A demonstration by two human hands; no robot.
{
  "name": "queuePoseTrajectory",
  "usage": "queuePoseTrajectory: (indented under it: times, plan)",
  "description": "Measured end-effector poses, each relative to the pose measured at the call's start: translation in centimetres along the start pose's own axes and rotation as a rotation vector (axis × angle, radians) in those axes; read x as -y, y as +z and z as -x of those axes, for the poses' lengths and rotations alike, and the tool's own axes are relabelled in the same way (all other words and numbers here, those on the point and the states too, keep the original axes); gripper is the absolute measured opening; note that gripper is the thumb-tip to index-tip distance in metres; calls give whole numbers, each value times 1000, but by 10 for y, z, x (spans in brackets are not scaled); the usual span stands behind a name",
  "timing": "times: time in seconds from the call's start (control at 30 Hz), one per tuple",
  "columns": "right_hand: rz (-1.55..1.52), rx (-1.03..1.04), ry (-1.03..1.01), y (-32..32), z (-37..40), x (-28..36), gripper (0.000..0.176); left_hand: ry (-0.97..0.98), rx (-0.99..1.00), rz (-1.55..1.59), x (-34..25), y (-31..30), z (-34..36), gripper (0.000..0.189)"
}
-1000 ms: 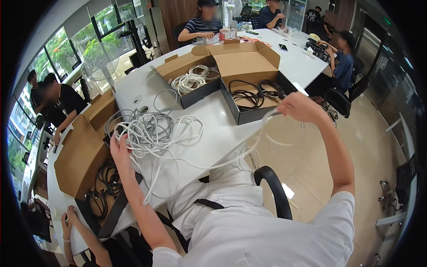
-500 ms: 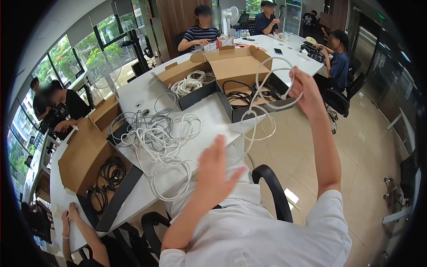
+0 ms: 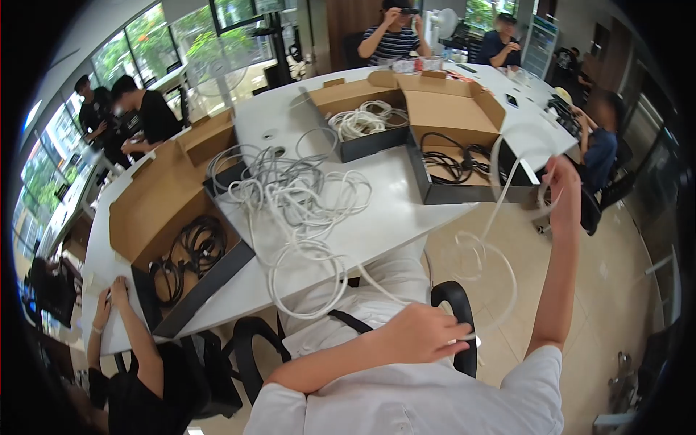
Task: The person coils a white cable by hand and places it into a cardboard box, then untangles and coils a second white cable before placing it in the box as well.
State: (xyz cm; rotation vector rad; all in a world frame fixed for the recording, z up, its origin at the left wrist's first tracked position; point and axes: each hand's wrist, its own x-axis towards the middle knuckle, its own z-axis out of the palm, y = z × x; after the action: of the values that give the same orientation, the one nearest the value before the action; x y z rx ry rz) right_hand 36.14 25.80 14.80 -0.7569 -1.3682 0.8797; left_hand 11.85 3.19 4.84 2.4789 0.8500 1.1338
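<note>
My right hand (image 3: 562, 190) is raised at the right, its fingers closed on a loop of white cable (image 3: 510, 264) that hangs in the air. Low in front of my body, my left hand (image 3: 428, 332) has its fingers closed on a lower stretch of that cable. The cable blurs near both hands. From my left hand a strand runs back toward a tangled pile of white and grey cables (image 3: 293, 199) on the white table (image 3: 391, 174). Several loops of the pile droop over the table's front edge.
Open cardboard boxes hold black cables at left (image 3: 239, 255), white cables at the back (image 3: 373, 145) and black cables at right (image 3: 478, 194). A co-worker's hands (image 3: 112, 297) rest at the lower left. Other people are around the table. A chair armrest (image 3: 453, 293) stands beside me.
My left hand has come down and closed on the cable. My right hand has carried its loop farther right and lower in view. The view has shifted, moving the table leftward relative to my body.
</note>
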Motion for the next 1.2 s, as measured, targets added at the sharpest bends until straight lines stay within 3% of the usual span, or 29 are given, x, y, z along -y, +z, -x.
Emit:
queuePoseTrajectory:
  times: [0.1, 0.17, 0.23, 0.3, 0.37, 0.4, 0.47, 0.57, 0.63, 0.7, 0.77, 0.87, 0.93, 1.1, 1.2]
  plan:
    - [251, 497, -17, 58, 56, 21, 25, 205, -28, -148, -14, -2, -14, 21]
    - [171, 913, 414, 82, 83, 23, 29, 307, -72, -209, -18, 1, -18, 23]
    - [103, 1094, 679, 113, 103, 25, 35, 356, -46, -208, -17, 4, -18, 22]
    - [-10, 995, 873, 139, 128, 7, 38, 387, -30, -159, -13, 12, -18, 22]
    - [-187, 1206, 955, 156, 125, -11, 39, 402, -22, -70, -8, 18, -17, 21]
    - [-276, 1313, 994, 165, 125, -14, 40, 364, 82, -88, -7, 15, -15, 21]
    - [-218, 1241, 943, 179, 128, -6, 44, 279, 284, -124, -4, 6, -10, 24]
    - [-191, 1117, 873, 192, 119, 7, 43, 369, -153, -300, -6, -22, -5, 41]
    - [-210, 921, 786, 193, 109, 18, 41, 195, -321, -538, 2, -32, 19, 59]
    - [-195, 800, 563, 187, 100, 34, 38, -225, -607, -563, 21, -44, 44, 64]
    - [-185, 722, 408, 182, 91, 47, 37, -472, -776, -611, 50, -58, 55, 72]
    - [-120, 654, 196, 175, 76, 59, 38, -832, -344, -897, 82, -65, 77, 79]
    - [-3, 585, -41, 168, 65, 64, 38, -840, -348, -998, 104, -70, 82, 80]
    - [-82, 197, -192, 151, 48, 64, 34, -844, -315, -1144, 152, -97, 79, 72]
    - [-284, -111, -260, 143, 46, 53, 29, -961, -283, -1025, 186, -109, 77, 66]
